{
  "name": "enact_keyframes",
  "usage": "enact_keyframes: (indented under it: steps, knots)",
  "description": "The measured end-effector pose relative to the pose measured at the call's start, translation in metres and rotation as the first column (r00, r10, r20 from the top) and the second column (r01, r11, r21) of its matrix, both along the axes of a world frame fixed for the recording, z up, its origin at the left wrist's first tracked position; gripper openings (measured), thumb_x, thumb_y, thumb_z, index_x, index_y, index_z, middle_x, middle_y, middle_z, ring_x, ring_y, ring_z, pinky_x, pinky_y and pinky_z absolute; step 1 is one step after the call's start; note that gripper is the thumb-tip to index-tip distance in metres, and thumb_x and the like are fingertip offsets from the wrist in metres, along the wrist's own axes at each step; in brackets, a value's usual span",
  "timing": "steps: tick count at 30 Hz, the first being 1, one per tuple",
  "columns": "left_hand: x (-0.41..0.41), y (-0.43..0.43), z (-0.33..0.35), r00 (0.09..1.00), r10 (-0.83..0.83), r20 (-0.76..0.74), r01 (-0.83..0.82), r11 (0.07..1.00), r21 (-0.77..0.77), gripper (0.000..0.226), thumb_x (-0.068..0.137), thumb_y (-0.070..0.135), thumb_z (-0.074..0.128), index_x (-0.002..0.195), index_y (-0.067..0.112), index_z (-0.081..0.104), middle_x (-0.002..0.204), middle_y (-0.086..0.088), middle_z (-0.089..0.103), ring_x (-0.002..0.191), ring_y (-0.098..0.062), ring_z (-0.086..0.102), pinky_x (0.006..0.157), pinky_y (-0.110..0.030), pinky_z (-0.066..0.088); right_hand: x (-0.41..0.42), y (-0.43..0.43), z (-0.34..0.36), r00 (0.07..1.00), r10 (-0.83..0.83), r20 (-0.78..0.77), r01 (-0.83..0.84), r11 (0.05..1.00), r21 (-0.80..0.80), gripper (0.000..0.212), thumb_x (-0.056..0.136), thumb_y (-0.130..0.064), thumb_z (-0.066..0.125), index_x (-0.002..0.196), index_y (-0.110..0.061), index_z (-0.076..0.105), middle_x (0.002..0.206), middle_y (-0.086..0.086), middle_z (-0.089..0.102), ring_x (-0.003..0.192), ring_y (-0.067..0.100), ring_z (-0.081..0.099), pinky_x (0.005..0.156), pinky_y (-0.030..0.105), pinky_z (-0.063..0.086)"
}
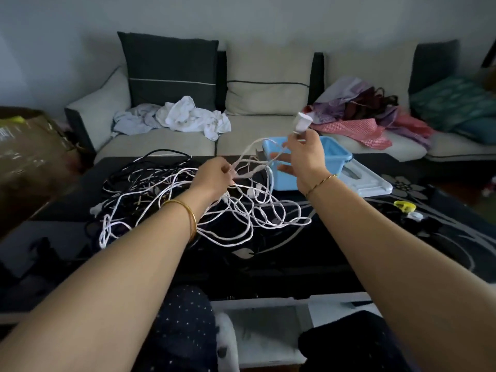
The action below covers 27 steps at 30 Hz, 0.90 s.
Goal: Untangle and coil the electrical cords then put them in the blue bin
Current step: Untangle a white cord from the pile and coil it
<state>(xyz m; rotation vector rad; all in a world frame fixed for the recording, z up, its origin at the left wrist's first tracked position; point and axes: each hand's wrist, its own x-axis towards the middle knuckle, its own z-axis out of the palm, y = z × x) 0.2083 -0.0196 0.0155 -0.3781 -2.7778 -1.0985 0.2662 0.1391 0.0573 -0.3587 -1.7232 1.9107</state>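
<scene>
Lying beside blue bin, tangled cords

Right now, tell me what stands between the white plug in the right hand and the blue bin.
Nothing solid: the right hand holds the white plug close by the open blue bin. Its cord, though, runs through the left hand into the tangled heap.

A pale grey wall is seen behind a cream sofa trimmed in dark fabric. A dark cushion is propped against its back, and crumpled white cloth is heaped on the seat — pink and purple garments are piled further right. The glossy black counter is patterned with grey flowers. The room is dimly lit.
</scene>
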Motion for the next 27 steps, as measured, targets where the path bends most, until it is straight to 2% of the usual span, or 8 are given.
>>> enact_keyframes:
  steps: [3, 8, 13, 18, 21, 23, 25, 27]
  knots:
    - [-0.012, -0.005, -0.018, 0.983, 0.081, 0.167, -0.137, 0.924, 0.357, 0.015, 0.097, 0.012, 0.048, 0.083, 0.009, 0.053, 0.094, -0.016, 0.069, 0.078, -0.027, 0.065, 0.072, -0.047, 0.058, -0.015, 0.017, -0.017, 0.951, -0.296, 0.089, 0.287, 0.952, 0.103, 0.013, 0.099, -0.021, 0.037, 0.104, -0.011, 0.044, 0.084, 0.008, 0.056, 0.055, 0.014, 0.049, 0.045, 0.023, 0.037]
    - [-0.028, -0.012, -0.045, 0.904, -0.014, 0.428, -0.305, 0.682, 0.665, 0.024, 0.099, 0.004, 0.041, 0.076, 0.008, 0.045, 0.074, -0.011, 0.061, 0.060, -0.018, 0.059, 0.045, -0.027, 0.052, -0.030, 0.020, -0.046, 0.922, -0.342, 0.184, 0.235, 0.868, 0.437, 0.010, 0.097, -0.023, 0.044, 0.101, -0.022, 0.052, 0.071, -0.006, 0.048, 0.058, 0.006, 0.042, 0.049, 0.020, 0.033]
    - [-0.027, -0.015, -0.055, 0.835, -0.247, 0.491, -0.046, 0.859, 0.510, 0.015, 0.090, -0.007, 0.051, 0.095, 0.007, 0.049, 0.088, -0.017, 0.056, 0.063, -0.022, 0.056, 0.047, -0.026, 0.052, -0.051, -0.027, -0.051, 0.978, -0.179, 0.112, 0.137, 0.942, 0.307, 0.012, 0.094, -0.016, 0.051, 0.091, -0.013, 0.062, 0.064, -0.002, 0.051, 0.044, 0.006, 0.038, 0.046, 0.022, 0.033]
    - [-0.010, -0.012, -0.056, 0.747, -0.429, 0.508, 0.306, 0.900, 0.310, 0.033, 0.090, -0.009, 0.044, 0.109, 0.010, 0.062, 0.098, -0.012, 0.058, 0.082, -0.020, 0.057, 0.076, -0.032, 0.056, -0.060, -0.053, -0.008, 0.994, -0.107, -0.038, 0.105, 0.993, -0.047, 0.021, 0.092, -0.006, 0.048, 0.073, -0.011, 0.057, 0.056, 0.004, 0.046, 0.029, 0.003, 0.029, 0.033, 0.014, 0.022]
    - [-0.010, -0.017, -0.053, 0.821, -0.322, 0.472, 0.306, 0.945, 0.111, 0.038, 0.092, -0.006, 0.037, 0.110, 0.013, 0.064, 0.111, -0.014, 0.061, 0.095, -0.027, 0.064, 0.090, -0.038, 0.054, -0.068, -0.058, 0.016, 0.986, -0.163, -0.022, 0.164, 0.981, 0.102, 0.022, 0.087, -0.009, 0.051, 0.067, -0.015, 0.057, 0.052, 0.001, 0.048, 0.032, 0.005, 0.029, 0.036, 0.019, 0.023]
    - [-0.010, -0.021, -0.045, 0.938, -0.166, 0.306, 0.171, 0.985, 0.012, 0.030, 0.090, -0.004, 0.039, 0.099, 0.004, 0.066, 0.102, -0.022, 0.063, 0.091, -0.035, 0.063, 0.084, -0.038, 0.052, -0.066, -0.058, 0.029, 0.983, -0.183, 0.021, 0.168, 0.936, 0.309, 0.022, 0.085, -0.011, 0.053, 0.063, -0.015, 0.057, 0.050, -0.001, 0.050, 0.031, 0.004, 0.030, 0.039, 0.021, 0.025]
    - [-0.006, -0.023, -0.030, 0.993, -0.058, 0.104, 0.042, 0.988, 0.150, 0.025, 0.085, -0.005, 0.043, 0.072, 0.012, 0.056, 0.086, -0.021, 0.058, 0.078, -0.031, 0.054, 0.069, -0.033, 0.041, -0.060, -0.056, 0.038, 0.997, -0.038, 0.067, 0.017, 0.959, 0.284, 0.019, 0.087, -0.012, 0.051, 0.070, -0.012, 0.059, 0.052, 0.001, 0.049, 0.030, 0.005, 0.026, 0.035, 0.018, 0.021]
    - [-0.001, -0.018, -0.011, 0.994, -0.106, 0.001, 0.100, 0.934, 0.342, 0.021, 0.083, -0.004, 0.044, 0.072, 0.014, 0.048, 0.082, -0.010, 0.053, 0.075, -0.021, 0.045, 0.064, -0.031, 0.033, -0.053, -0.054, 0.039, 0.976, 0.209, 0.063, -0.214, 0.974, 0.073, 0.020, 0.092, -0.014, 0.045, 0.077, -0.010, 0.058, 0.052, 0.000, 0.048, 0.030, 0.005, 0.021, 0.032, 0.013, 0.014]
